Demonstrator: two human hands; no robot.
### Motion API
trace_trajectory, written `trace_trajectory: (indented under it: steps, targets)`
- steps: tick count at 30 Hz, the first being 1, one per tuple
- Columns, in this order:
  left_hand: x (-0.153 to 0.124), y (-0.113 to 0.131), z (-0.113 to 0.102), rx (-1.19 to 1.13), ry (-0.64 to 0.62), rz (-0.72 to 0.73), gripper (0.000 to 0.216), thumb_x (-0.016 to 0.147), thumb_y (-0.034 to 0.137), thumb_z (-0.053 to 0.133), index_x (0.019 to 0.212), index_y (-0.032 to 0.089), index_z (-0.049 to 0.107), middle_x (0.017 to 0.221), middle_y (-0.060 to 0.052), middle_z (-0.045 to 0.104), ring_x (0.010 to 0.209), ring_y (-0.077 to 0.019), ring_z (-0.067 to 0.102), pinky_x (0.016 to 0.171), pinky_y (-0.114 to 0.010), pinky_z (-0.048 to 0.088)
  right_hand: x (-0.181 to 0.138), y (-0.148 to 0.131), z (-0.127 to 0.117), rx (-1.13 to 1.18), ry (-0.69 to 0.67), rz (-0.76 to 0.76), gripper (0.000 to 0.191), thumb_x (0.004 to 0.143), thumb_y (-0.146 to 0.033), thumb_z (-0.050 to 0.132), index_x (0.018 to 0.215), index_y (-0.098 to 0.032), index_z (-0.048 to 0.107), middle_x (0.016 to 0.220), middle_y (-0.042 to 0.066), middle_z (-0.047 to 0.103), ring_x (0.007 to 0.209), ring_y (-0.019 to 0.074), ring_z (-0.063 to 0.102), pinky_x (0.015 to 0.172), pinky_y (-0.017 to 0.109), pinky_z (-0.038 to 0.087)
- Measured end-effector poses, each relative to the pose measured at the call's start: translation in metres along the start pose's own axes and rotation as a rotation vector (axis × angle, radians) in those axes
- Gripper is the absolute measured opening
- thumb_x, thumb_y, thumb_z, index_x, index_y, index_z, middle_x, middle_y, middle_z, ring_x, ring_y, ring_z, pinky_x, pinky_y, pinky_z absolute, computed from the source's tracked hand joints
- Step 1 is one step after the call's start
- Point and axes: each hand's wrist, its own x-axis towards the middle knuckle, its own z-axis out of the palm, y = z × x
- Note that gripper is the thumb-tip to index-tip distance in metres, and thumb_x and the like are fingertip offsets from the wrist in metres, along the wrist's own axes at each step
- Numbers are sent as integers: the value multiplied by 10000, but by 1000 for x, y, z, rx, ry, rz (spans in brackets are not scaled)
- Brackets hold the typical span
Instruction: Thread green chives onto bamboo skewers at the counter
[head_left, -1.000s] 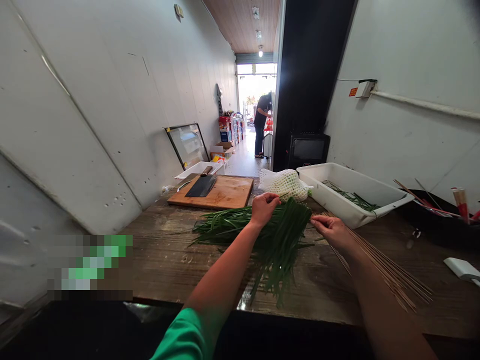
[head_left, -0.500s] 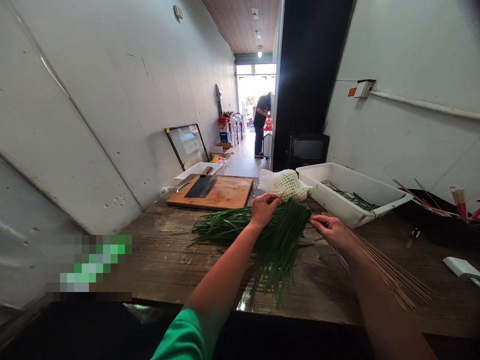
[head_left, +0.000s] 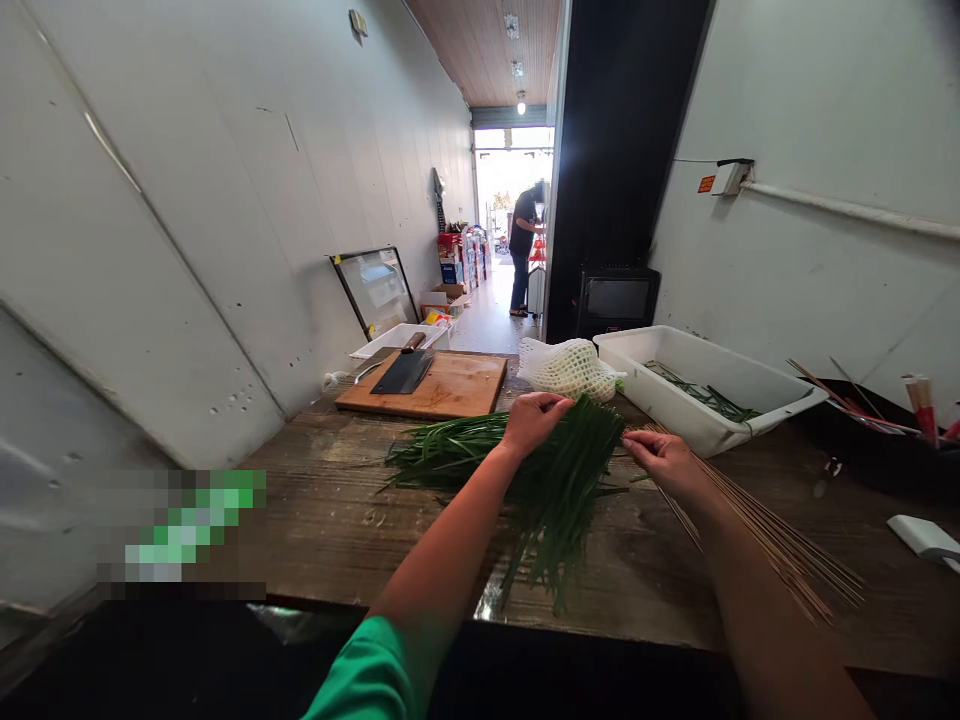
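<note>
A fan of long green chives (head_left: 574,490) hangs toward me over the table's front half, its ends lined up at the top. My left hand (head_left: 534,420) pinches with thumb and forefinger at the upper left end of this fan. At its upper right edge, my right hand (head_left: 664,460) is closed in a pinch; what lies between those fingertips is too small to make out. More chives (head_left: 442,445) lie in a pile behind my left wrist. A bunch of thin bamboo skewers (head_left: 757,520) rests under and beside my right forearm.
A cleaver (head_left: 403,371) lies on a wooden cutting board (head_left: 465,385) at the back left. Behind the chives is something in white foam netting (head_left: 570,368). A white bin (head_left: 705,425) with some chives stands at right. A person (head_left: 523,250) stands far off by the doorway.
My left hand has shifted slightly right along the top of the chives, its fingertips closer to their ends. My right hand has hardly moved.
</note>
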Motion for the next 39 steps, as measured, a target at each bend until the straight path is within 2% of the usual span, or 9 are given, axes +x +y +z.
trace_trajectory:
  steps: [2, 4, 9, 13, 19, 23, 27, 33, 39]
  targets:
    - [3, -3, -8, 68, 82, -37, 272, 802, 365, 559, 809, 156, 733, 701, -17, 698, 640, -120, 580, 632, -218, 423, 0, -1, -1, -11, -4, 8, 401, 727, -490, 542, 814, -147, 731, 680, 43, 674, 600, 166, 560, 544, 262, 415]
    - [5, -7, -15, 179, 91, -58, 227, 805, 318, 559, 826, 173, 733, 725, -19, 696, 662, -125, 579, 657, -227, 417, 0, -1, -1, -25, -8, 16, 409, 726, -495, 540, 814, -142, 729, 662, 42, 666, 587, 164, 550, 531, 261, 402]
    - [0, -14, -15, 570, -163, 22, 90, 698, 237, 678, 760, 243, 743, 851, -55, 694, 887, -216, 585, 840, -329, 382, 1, 3, -1, -34, -15, 42, 424, 713, -508, 534, 810, -140, 722, 599, 27, 631, 530, 145, 499, 503, 259, 368]
    - [-3, -15, -9, 676, -250, -19, 103, 694, 225, 679, 773, 232, 745, 848, -90, 685, 928, -268, 580, 870, -395, 357, 2, 4, 0, -25, -9, 32, 408, 712, -500, 531, 801, -151, 722, 597, 19, 631, 511, 132, 480, 494, 253, 359]
    - [0, -8, -9, 629, -236, -102, 103, 728, 235, 642, 781, 217, 729, 924, -79, 697, 958, -270, 590, 882, -430, 350, 1, 3, 0, -54, -9, 50, 413, 718, -486, 532, 831, -138, 725, 641, 39, 658, 556, 155, 529, 517, 260, 389]
    - [1, -3, -10, 576, -148, -104, 179, 808, 305, 563, 862, 240, 721, 917, -41, 717, 930, -216, 610, 877, -378, 369, 2, 5, 0, -49, 2, 39, 375, 720, -458, 532, 819, -151, 725, 690, 51, 685, 629, 178, 577, 546, 259, 414]
    - [1, -5, -9, 574, -131, -58, 262, 852, 325, 499, 902, 206, 726, 939, -69, 720, 893, -195, 625, 801, -297, 411, 2, 7, 0, -50, -4, 14, 377, 729, -462, 535, 817, -147, 724, 679, 45, 683, 596, 163, 563, 537, 255, 407]
    - [3, -5, -8, 471, -82, -34, 269, 867, 270, 471, 872, 179, 725, 835, -56, 723, 780, -149, 627, 736, -237, 428, 1, 1, -1, -67, -17, 18, 414, 728, -475, 524, 831, -129, 728, 669, 46, 681, 571, 160, 556, 532, 258, 409]
    - [5, -5, -8, 279, -41, -54, 229, 834, 238, 490, 854, 161, 705, 748, -26, 714, 704, -119, 621, 682, -214, 445, 2, 2, -1, -65, -3, 0, 376, 725, -452, 527, 812, -147, 729, 761, 63, 717, 681, 195, 615, 619, 277, 456]
